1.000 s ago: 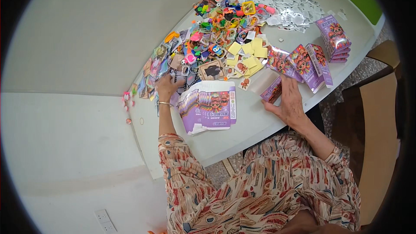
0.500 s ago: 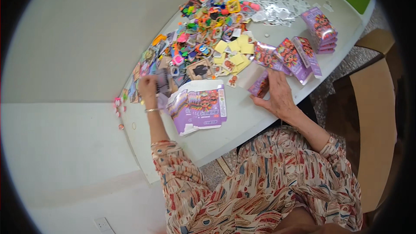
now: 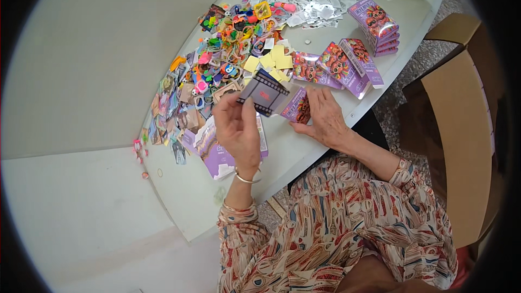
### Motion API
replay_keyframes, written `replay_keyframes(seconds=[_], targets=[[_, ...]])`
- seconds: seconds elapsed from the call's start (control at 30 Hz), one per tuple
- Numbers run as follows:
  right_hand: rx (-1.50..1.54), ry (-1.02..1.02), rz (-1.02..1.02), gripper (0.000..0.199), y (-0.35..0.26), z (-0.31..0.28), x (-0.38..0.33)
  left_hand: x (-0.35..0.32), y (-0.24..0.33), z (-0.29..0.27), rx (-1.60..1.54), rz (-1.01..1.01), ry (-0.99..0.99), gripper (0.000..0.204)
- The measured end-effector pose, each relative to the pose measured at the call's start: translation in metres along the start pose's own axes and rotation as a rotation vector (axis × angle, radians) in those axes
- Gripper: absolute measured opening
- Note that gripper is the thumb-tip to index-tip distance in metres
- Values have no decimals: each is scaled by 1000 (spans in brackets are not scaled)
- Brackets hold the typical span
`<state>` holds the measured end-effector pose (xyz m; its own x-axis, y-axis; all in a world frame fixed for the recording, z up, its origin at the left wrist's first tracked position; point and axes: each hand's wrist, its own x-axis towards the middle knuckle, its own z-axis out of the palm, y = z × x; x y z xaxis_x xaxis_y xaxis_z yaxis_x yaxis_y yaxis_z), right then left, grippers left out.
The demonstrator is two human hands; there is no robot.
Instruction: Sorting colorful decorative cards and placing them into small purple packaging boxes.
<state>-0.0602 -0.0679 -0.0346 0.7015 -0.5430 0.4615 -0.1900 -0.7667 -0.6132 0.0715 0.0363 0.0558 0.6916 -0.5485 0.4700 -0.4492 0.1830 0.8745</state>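
My left hand (image 3: pixel 237 130) pinches a grey card with a black film-strip border (image 3: pixel 265 94) between thumb and fingers. The card is held up beside the open end of a small purple box (image 3: pixel 298 107). Around that box my right hand (image 3: pixel 327 118) is closed, thumb at the near side and fingers over the far side. Whether the card's edge touches the box flap I cannot tell. Beneath my left hand lies a fanned stack of flat purple cartons (image 3: pixel 216 158), partly covered by the hand.
Small colourful toys (image 3: pixel 239 27) heap up at the far left, with picture cards (image 3: pixel 168 97) below them. Yellow slips (image 3: pixel 279 57) lie in the middle, and silvery packets (image 3: pixel 320 2) behind. Filled-out purple boxes (image 3: pixel 355 65) and a stack (image 3: pixel 377 24) stand right. A cardboard carton (image 3: pixel 461 141) is beside the table.
My left hand has come from the card pile on the left across to the purple box, bringing the film-strip card. My right hand still holds the box. The whole view has shifted slightly.
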Motion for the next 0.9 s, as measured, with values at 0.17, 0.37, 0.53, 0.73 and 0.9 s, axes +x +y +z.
replay_keyframes(seconds=[0.17, 0.37, 0.53, 0.73, 0.9], targets=[[-12, -1, 20, 82, 0, 0, -3, -9, 11, 11, -15, 43, 13, 27], [-17, 2, 24, 84, 2, 2, -7, -11, -3, 19, 20, 64, -12, 30], [-2, -3, 22, 85, 2, 1, -4, -33, 3, 5, 152, -2, 89, 29], [-6, 44, 20, 82, 2, 1, -4, -28, 5, 3, 325, 216, 38, 24], [-6, 36, 26, 81, 2, 4, -3, -18, 12, 10, 642, 346, -154, 25]])
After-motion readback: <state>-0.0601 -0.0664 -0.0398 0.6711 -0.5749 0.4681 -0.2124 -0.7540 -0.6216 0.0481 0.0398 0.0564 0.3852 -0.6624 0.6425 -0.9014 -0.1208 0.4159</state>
